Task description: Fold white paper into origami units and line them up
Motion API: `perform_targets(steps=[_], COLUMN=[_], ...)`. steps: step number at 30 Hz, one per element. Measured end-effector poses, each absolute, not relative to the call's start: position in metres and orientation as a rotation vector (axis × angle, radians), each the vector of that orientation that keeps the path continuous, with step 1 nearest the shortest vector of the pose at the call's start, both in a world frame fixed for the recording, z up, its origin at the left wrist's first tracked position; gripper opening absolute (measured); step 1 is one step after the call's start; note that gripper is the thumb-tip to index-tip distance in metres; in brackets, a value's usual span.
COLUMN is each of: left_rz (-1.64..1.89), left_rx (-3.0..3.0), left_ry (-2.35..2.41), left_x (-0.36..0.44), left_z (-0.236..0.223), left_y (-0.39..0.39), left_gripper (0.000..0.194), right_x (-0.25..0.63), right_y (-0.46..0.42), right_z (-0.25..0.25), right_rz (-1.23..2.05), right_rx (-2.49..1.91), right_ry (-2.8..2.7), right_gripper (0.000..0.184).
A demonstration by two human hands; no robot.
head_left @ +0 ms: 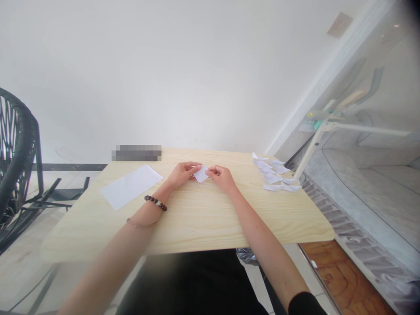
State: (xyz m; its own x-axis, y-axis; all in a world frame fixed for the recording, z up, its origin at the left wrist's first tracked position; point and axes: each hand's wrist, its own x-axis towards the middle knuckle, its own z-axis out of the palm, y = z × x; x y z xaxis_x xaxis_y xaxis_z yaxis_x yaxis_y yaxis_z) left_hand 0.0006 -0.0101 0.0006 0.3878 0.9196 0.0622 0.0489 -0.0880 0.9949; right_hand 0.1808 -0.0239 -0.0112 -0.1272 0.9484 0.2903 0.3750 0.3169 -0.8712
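White wall [203, 78] is filling the background. Light wood table [197, 218] is standing against it, in front of the person. Gray sofa [364, 175] is sitting right of the table, with a white metal frame [315, 144] leaning at a slant beside it. Black woven chair [22, 127] is standing off to the left.

On the table: white paper sheet [131, 187] is lying flat at the left, angled. Folded paper pieces [272, 178] are resting in a cluster near the right edge — overlapping, exact count unclear. Pixelated dark block [136, 153] is covering something at the back left corner; can't tell what.

2 bare hands are meeting over the table middle. Left hand [183, 174] is pinching the left side of a small white paper [201, 174], thumb on top, fingers curling in. Right hand [221, 176] is gripping its right side between thumb and fingertips — other fingers bending. Small white paper is sitting between the hands, tilted cornerwise. Dark bead bracelet [155, 203] is circling the left wrist; thin band [141, 225] is lying farther up that forearm.
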Motion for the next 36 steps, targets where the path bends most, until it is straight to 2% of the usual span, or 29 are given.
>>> perform_targets(steps=[8,13,18,26,36], left_rz=[0.916,0.939,0.935,0.895,0.873], left_rx=[1.641,1.639,1.646,1.452,2.109], left_ry=[1.021,1.066,1.016,0.926,1.026], left_x=[0.000,-0.001,-0.006,-0.008,-0.010], left_z=[-0.002,0.000,-0.002,-0.010,-0.007], left_y=[-0.007,-0.007,-0.006,0.002,0.000], left_gripper=[0.040,0.042,0.052,0.047,0.038], right_x=[0.177,0.176,0.179,0.180,0.180], right_y=[-0.030,-0.028,-0.026,-0.023,-0.023], right_z=[-0.005,-0.008,-0.011,-0.013,-0.016], right_rz=[0.725,0.791,0.795,0.811,0.656], right_rx=[-1.179,-1.180,-1.160,-1.168,-1.245], right_ry=[-1.845,-1.766,-1.705,-1.662,-1.692], right_gripper=[0.024,0.027,0.026,0.026,0.018])
